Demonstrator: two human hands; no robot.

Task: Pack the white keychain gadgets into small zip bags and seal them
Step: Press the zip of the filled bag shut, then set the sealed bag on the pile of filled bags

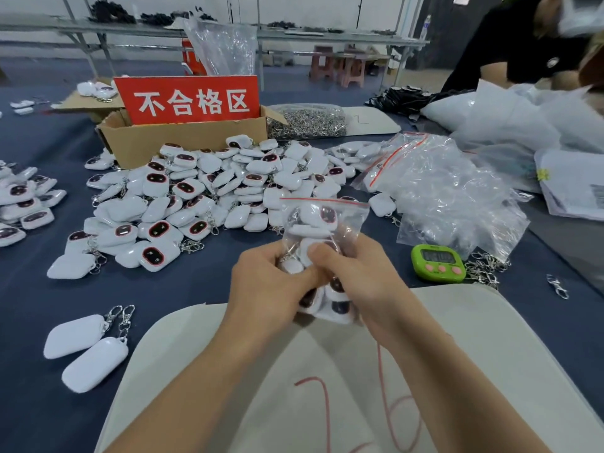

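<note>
A small clear zip bag (323,220) with a red seal strip stands upright between my hands, filled with several white keychain gadgets. My left hand (268,286) grips its lower left side. My right hand (356,279) grips the lower right, thumb pressed on the bag's front. The bag's bottom is partly hidden by my fingers. A big heap of loose white keychain gadgets (209,194) lies on the blue table behind the bag. Two more gadgets (85,348) lie face down at the near left. A pile of empty zip bags (434,184) sits to the right.
A cardboard box (183,138) with a red sign stands behind the heap. A bag of metal clips (307,122) lies beside it. A green timer (438,263) sits at the right. A beige mat (457,354) lies under my arms. Another person (523,44) works at the far right.
</note>
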